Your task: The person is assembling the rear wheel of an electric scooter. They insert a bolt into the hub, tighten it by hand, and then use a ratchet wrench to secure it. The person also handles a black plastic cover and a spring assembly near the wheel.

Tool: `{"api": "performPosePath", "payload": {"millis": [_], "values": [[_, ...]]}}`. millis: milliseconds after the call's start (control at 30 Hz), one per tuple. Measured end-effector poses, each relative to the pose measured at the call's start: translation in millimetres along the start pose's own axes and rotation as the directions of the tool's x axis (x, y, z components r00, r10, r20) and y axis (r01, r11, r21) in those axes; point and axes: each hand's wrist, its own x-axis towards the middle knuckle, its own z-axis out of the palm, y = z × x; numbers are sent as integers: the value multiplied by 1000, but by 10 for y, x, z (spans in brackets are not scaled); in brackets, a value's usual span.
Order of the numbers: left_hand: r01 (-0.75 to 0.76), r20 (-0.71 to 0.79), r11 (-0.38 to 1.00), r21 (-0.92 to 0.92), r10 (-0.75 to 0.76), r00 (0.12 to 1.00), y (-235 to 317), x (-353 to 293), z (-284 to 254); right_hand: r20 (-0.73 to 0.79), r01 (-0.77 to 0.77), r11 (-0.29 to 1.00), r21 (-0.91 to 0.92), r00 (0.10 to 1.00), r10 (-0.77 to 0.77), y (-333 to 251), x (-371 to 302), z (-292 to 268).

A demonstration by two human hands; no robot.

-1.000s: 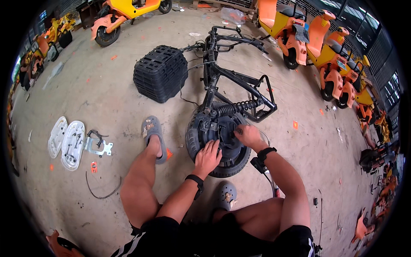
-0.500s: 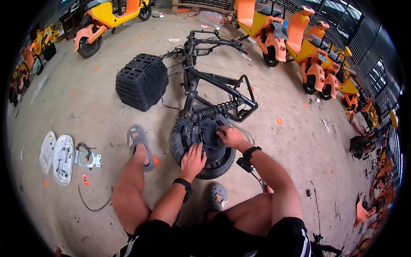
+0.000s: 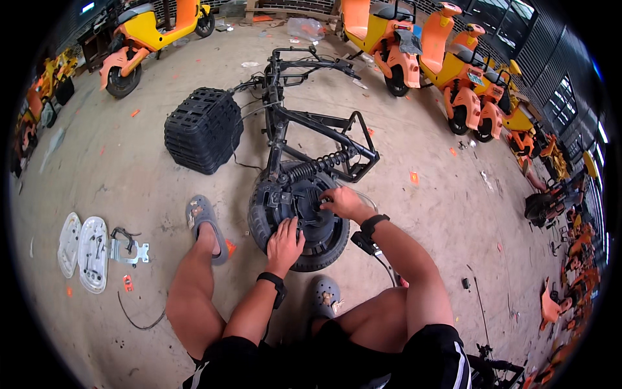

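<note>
A black scooter frame (image 3: 280, 123) lies on its side on the floor, and its wheel (image 3: 259, 220) faces up between my feet. My left hand (image 3: 285, 245) lies along the near left part of the wheel, fingers stretched out over the hub. On the hub's right side, my right hand (image 3: 345, 202) has its fingers bent in and pinched together; whatever they hold is too small to make out. The black hub (image 3: 317, 230) is partly covered by both hands. A coil-spring shock absorber (image 3: 317, 166) runs beside the wheel, just beyond my right hand.
Left of the frame stands a stack of black plastic baskets (image 3: 202, 133). White trays with small hardware (image 3: 94, 253) and a metal bracket (image 3: 133, 249) lie farther left. Orange-yellow scooters (image 3: 395, 55) stand at the back and right. A thin cable (image 3: 139, 326) curls on the floor.
The view has shifted slightly, so the scene sits a little farther left. My right fingers look more curled at the hub. My left hand stays on the wheel.
</note>
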Motion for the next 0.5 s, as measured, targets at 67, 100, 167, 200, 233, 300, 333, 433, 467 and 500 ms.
{"api": "performPosePath", "payload": {"millis": [67,100,167,200,233,300,333,433,467,500], "values": [[20,5,1000,3,-20,1000,4,7,-31,11,23,999,-45,1000,-22,-93,-18,-58],[20,6,1000,20,-20,1000,-9,61,-24,8,48,998,-46,999,-48,-91,26,-115],[15,37,999,39,-16,999,-17,81,5,13,70,997,-36,997,-70,-50,27,-167],[33,47,999,24,-34,998,-27,-9,6,14,86,995,-60,996,-85,-35,8,-44],[8,5,999,40,-9,1000,-73,-4,10,26,130,987,-93,991,-128,-66,34,-57],[-11,-7,1000,24,12,1000,-9,30,14,-39,116,986,-123,992,-122,5,-10,-17],[7,14,1000,15,-7,1000,-2,-36,4,-23,110,987,-115,993,-114,-15,-26,55],[16,15,1000,24,-17,1000,-30,-10,-14,23,55,986,-158,998,-52,-163,29,-26],[10,4,1000,25,-10,1000,-38,-10,-4,18,41,984,-174,999,-38,-145,28,14],[5,-6,1000,25,-4,1000,-40,2,19,13,27,981,-190,1000,-24,-111,47,23]]}}
